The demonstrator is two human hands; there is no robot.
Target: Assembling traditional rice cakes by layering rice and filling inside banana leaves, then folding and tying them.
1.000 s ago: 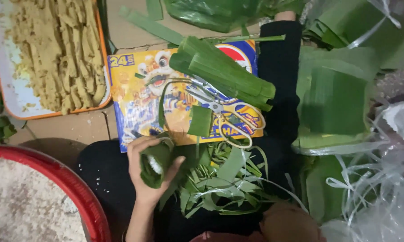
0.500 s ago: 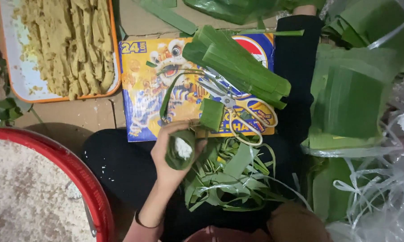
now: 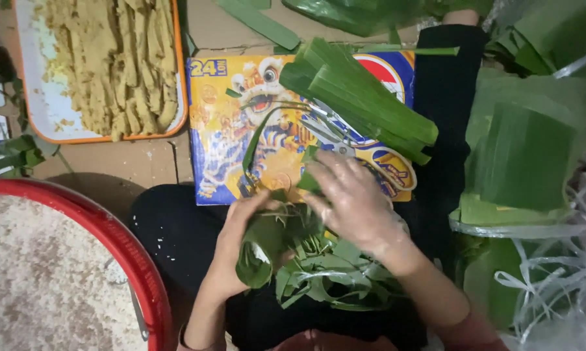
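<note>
At the far left sits a red basin [image 3: 147,273] of white rice grains, and above it an orange-rimmed tray [image 3: 179,97] piled with yellowish strips of filling. Just right of the basin, the left hand [image 3: 231,250] is wrapped around a leaf roll [image 3: 262,250], fingers curled about its body and holding it firmly. The roll's long axis runs on a slant, from its open lower end at the lower left, near the left wrist side, up and to the right toward the colourful printed cardboard [image 3: 221,130] lying flat on the floor.

The upper end of the roll lies right under the right hand [image 3: 355,201], which hovers over it with fingers spread and slightly blurred; whether it pinches a leaf edge I cannot tell. So the right hand is the nearer one to the roll's free top end, while the left keeps the lower body.

Below both hands a heap of leaf trimmings [image 3: 332,279] rests on the lap. Further right, a bundle of long folded leaves [image 3: 364,97] lies across the cardboard, and a stack of cut leaves [image 3: 523,156] stands at the right edge.
</note>
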